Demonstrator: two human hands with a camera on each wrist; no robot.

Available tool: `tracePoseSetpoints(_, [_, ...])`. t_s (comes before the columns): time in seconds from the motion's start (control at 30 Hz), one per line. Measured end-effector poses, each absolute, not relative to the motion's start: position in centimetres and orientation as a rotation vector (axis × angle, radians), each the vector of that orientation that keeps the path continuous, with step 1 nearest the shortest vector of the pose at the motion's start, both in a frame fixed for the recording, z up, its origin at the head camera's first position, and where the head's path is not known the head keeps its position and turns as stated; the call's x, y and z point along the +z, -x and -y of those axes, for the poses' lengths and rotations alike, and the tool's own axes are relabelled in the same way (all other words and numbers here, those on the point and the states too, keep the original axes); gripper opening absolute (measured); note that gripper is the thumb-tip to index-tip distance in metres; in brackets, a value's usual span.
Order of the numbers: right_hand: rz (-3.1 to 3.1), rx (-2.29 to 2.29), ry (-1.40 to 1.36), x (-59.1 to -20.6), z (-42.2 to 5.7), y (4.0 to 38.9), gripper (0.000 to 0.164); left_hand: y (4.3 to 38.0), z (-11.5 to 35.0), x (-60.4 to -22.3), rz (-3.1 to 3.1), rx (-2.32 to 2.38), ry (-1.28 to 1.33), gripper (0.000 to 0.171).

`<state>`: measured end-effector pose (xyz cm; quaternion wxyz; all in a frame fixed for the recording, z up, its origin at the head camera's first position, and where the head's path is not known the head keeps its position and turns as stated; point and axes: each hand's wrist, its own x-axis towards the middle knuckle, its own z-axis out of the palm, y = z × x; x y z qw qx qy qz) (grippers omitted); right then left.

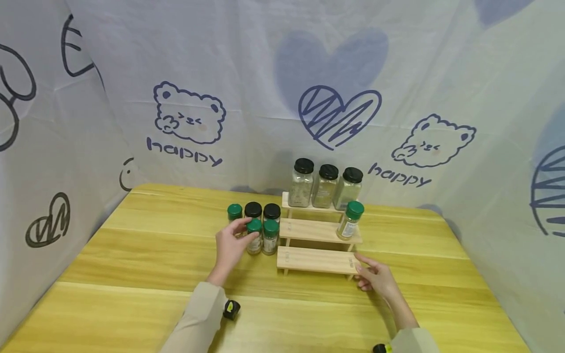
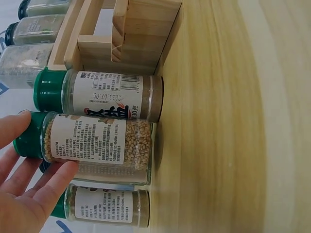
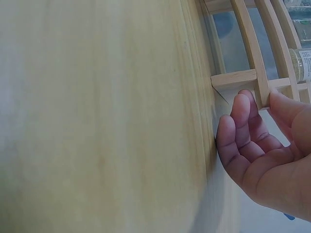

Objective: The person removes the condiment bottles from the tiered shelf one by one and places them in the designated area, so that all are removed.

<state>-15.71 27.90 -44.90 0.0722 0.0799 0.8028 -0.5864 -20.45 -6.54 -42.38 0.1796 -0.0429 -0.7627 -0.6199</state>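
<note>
My left hand (image 1: 229,249) has its thumb and fingers round the green cap of a spice jar (image 2: 135,143) filled with pale grains. A second green-capped jar (image 2: 109,94) stands right beside it, at the left end of a three-step wooden rack (image 1: 315,260). With thumb above and fingers below, my right hand (image 1: 379,282) grips the right end of the rack's lowest step (image 3: 263,92). On the middle step, at its right end, is another green-capped jar (image 1: 350,220). Three larger black-capped jars (image 1: 325,189) line the top step.
Behind the held jar stand two black-capped jars (image 1: 271,211) and one more green-capped jar (image 1: 235,212), partly hidden by the left hand. All this is on a wood-grain table (image 1: 132,255), with a printed white cloth (image 1: 260,73) hanging behind and at both sides.
</note>
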Motion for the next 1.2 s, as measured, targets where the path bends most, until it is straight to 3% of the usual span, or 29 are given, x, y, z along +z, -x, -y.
tracePoseSetpoints(1.2, [-2.409, -1.778, -0.230, -45.18, -27.96, 15.79, 0.043, 20.51, 6.65, -42.48, 2.204, -1.682, 0.142, 0.038])
